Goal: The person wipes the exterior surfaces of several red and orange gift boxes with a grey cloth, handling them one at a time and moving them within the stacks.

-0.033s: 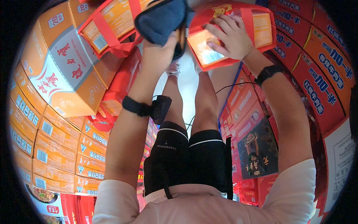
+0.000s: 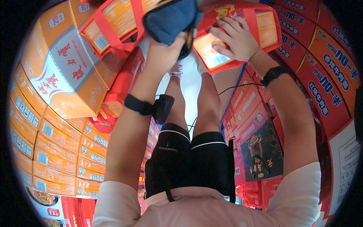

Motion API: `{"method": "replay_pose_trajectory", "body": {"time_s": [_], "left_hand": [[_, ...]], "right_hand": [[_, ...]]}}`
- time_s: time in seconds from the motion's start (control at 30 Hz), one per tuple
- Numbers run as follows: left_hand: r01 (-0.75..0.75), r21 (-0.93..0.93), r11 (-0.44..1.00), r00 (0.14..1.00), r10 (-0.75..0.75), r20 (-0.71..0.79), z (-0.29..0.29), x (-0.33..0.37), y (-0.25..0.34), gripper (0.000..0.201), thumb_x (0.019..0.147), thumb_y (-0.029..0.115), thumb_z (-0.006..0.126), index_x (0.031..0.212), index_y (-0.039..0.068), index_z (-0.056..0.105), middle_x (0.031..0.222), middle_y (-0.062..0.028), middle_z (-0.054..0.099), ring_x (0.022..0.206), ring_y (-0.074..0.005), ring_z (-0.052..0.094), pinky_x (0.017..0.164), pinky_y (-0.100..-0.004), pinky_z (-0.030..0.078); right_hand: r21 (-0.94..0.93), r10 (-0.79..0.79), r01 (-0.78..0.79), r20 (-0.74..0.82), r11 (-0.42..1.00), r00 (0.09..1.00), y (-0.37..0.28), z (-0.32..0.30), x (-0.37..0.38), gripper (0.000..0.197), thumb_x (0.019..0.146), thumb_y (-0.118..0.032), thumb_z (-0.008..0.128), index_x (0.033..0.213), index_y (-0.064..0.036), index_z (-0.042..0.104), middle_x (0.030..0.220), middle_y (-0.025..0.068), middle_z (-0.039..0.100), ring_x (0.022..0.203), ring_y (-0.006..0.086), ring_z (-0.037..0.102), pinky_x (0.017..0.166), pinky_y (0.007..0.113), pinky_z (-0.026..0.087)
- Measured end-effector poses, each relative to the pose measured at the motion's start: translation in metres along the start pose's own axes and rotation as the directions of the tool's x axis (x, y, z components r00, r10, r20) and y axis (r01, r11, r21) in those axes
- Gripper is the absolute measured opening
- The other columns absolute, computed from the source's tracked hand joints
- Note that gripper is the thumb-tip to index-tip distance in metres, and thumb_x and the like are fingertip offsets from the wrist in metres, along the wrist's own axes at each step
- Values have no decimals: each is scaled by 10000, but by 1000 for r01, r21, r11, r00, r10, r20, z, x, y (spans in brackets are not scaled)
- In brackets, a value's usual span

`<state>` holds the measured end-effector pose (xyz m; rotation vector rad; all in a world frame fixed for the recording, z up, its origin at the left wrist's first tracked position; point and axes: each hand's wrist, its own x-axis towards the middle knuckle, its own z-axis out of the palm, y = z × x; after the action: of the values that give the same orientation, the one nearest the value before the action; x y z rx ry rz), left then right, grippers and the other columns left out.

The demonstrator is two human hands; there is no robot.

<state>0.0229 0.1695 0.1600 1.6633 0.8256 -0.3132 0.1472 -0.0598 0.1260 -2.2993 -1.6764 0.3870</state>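
Observation:
My left hand (image 2: 166,53) is closed on a folded dark blue cloth (image 2: 168,23), which looks padded; its far edge blurs and I cannot tell its exact kind. To its right, my right hand (image 2: 238,39) lies with fingers spread on an orange box (image 2: 211,53). That box sits inside a red carrier bag (image 2: 273,17) with red straps, and light glares off its near face. Beyond my left hand, another red-strapped carrier bag (image 2: 100,24) holds an orange box with a barcode.
A large orange and grey carton (image 2: 66,64) stands at the left, above stacked orange packs (image 2: 56,155). Red cartons (image 2: 321,75) are stacked along the right. Beside my right leg is a black box (image 2: 261,151). A dark cable (image 2: 234,87) runs near the pale floor (image 2: 192,94).
My left hand and the dark blue cloth have shifted a little to the right. The right hand and the red carrier bag under it have moved slightly right too.

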Motion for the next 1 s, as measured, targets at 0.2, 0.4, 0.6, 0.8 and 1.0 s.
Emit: {"method": "replay_pose_trajectory", "body": {"time_s": [0.2, 0.4, 0.6, 0.8, 1.0], "left_hand": [[37, 35, 999, 891, -49, 451, 52, 2, -36, 457, 830, 389, 710, 1099, 21, 675, 984, -182, 714, 936, -273, 690, 850, -369, 514], [231, -192, 954, 857, -106, 504, 117, -39, -67, 492, 832, 390, 711, 1151, 19, 665, 1060, -175, 701, 985, -261, 669, 895, -343, 491], [228, -238, 944, 830, -60, 554, 145, -51, -70, 513, 862, 442, 673, 1176, 36, 656, 1101, -128, 698, 1008, -217, 648, 900, -323, 482], [400, -377, 835, 798, -115, 592, 160, -4, -12, 631, 945, 621, 460, 1239, 78, 592, 1137, -16, 640, 1034, -100, 573, 946, -282, 448], [145, -218, 965, 720, 48, 693, 202, 84, 27, 1027, 843, 833, 215, 1479, 35, 331, 1489, -188, 381, 1364, -297, 382, 1136, -356, 264]], "right_hand": [[102, -266, 250, 188, 963, 946, 24, -12, -38, 444, 852, -457, 597, 1208, -193, 590, 1245, 80, 557, 1248, 307, 463, 1072, 481, 289], [355, -64, 58, 3, 933, 998, 23, -35, -88, 462, 745, -135, 730, 1184, -117, 585, 1262, 173, 519, 1282, 405, 415, 1127, 520, 253], [148, 645, -654, -423, 742, 636, 33, 2, -102, 665, 847, -348, 681, 1376, -54, 406, 1425, 255, 360, 1372, 430, 275, 1119, 538, 223], [147, 807, -836, -391, 529, 442, 6, 24, -73, 772, 925, -546, 491, 1506, -106, 235, 1541, 279, 151, 1427, 450, 143, 1097, 618, 171], [137, 818, -854, -397, 501, 416, 11, 27, -87, 725, 944, -465, 486, 1501, -69, 243, 1529, 293, 186, 1419, 460, 166, 1126, 567, 166]]}}
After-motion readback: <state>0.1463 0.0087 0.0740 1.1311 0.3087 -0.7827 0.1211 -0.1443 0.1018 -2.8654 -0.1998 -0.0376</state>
